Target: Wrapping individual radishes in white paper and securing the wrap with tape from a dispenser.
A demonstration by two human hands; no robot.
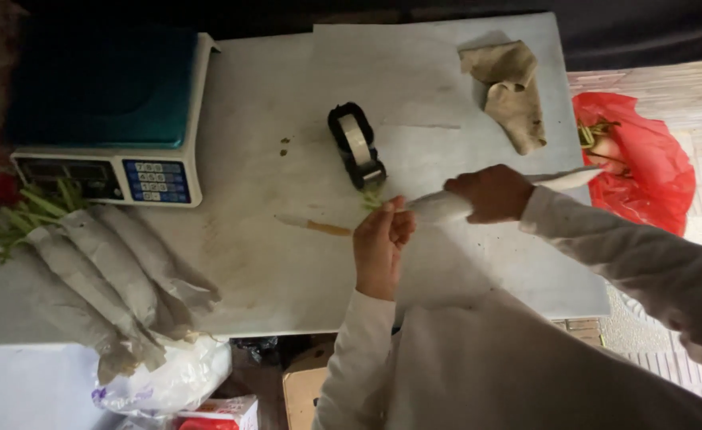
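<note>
Your right hand (490, 193) is closed around a long white paper-wrapped bundle (446, 205). Your left hand (380, 243) pinches its green-stemmed end, seemingly, near the black tape dispenser (355, 146) on the pale table (271, 263).

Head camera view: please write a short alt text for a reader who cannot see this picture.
Two hands hold a long white radish over a white table: the right hand grips its middle, the left hand is at its leafy end. On the table are a tape dispenser, a scale, a crumpled cloth and paper-wrapped radishes.
</note>
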